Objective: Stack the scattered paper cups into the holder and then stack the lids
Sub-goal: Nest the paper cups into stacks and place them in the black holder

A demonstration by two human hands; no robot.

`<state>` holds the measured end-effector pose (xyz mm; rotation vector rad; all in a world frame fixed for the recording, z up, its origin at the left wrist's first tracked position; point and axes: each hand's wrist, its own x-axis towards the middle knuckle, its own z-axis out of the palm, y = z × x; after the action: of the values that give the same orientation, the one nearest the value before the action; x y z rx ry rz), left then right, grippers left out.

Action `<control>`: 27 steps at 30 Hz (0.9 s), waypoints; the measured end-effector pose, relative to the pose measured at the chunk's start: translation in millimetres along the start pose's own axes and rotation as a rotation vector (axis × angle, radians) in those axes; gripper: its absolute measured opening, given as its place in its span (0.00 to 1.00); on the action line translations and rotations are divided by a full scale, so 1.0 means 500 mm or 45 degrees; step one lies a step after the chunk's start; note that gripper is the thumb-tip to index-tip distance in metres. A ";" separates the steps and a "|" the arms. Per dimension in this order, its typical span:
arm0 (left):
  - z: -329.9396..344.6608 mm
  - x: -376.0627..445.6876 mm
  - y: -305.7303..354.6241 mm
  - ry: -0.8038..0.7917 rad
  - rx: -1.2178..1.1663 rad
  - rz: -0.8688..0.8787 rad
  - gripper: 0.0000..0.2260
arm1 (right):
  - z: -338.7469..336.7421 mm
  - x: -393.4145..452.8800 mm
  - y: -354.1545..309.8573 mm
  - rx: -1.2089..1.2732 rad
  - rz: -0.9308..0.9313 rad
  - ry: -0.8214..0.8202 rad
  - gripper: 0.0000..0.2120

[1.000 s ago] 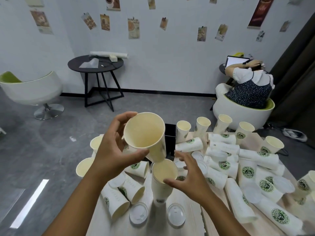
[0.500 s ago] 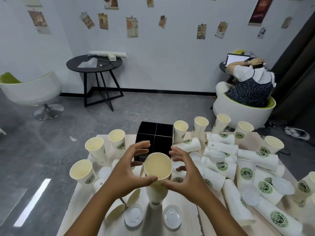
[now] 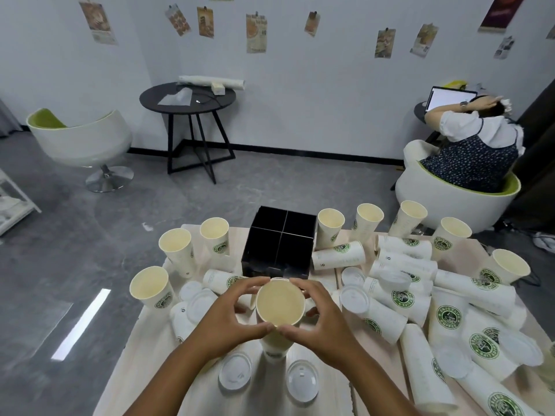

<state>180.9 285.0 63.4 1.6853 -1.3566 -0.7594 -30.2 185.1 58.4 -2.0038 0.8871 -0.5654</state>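
Gripping the rim of the top paper cup from both sides, the left hand and the right hand curled their fingers and thumbs round it, thumbs nearly meeting at the near edge. That cup sat upright atop a cup stack just in front of the black four-compartment holder, whose compartments showed only dark. Two clear lids lay flat nearer than the stack, one either side. Right of the holder, many logo cups lay tipped or stood upright on the pale wooden table.
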 end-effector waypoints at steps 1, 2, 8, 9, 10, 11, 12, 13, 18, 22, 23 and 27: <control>0.002 -0.001 -0.004 -0.002 -0.009 -0.010 0.34 | 0.001 0.001 0.003 0.016 -0.002 -0.005 0.36; 0.005 -0.003 -0.008 -0.002 -0.020 -0.021 0.34 | 0.002 0.001 0.005 0.033 -0.001 -0.008 0.36; 0.016 -0.013 -0.005 0.058 -0.051 -0.070 0.36 | 0.003 0.007 0.013 0.097 -0.016 -0.017 0.38; 0.018 -0.019 -0.003 0.079 -0.064 -0.084 0.37 | 0.001 0.004 0.016 0.112 -0.023 -0.014 0.40; 0.021 -0.028 -0.003 0.104 -0.083 -0.105 0.39 | 0.000 0.001 0.019 0.129 -0.023 -0.002 0.42; 0.023 -0.040 -0.005 0.132 -0.106 -0.127 0.39 | -0.002 -0.004 0.021 0.148 -0.022 0.019 0.44; 0.024 -0.055 -0.009 0.166 -0.128 -0.148 0.39 | -0.004 -0.010 0.022 0.170 -0.025 0.047 0.46; 0.025 -0.072 -0.017 0.206 -0.146 -0.170 0.39 | -0.005 -0.015 0.022 0.194 -0.036 0.077 0.46; 0.016 -0.172 -0.065 0.439 -0.168 -0.328 0.34 | -0.004 -0.042 -0.009 0.275 -0.159 0.196 0.40; -0.002 -0.237 -0.100 0.561 -0.176 -0.421 0.32 | 0.014 -0.059 -0.048 0.294 -0.368 0.275 0.34; -0.007 -0.248 -0.111 0.577 -0.171 -0.432 0.32 | 0.024 -0.064 -0.058 0.307 -0.419 0.274 0.33; -0.027 -0.259 -0.152 0.578 -0.172 -0.477 0.31 | 0.081 -0.081 -0.097 0.398 -0.475 0.231 0.28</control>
<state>197.6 419.5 -1.9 1.8822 -0.6739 -0.6047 -11.3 255.8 74.9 -1.8547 0.4877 -1.0421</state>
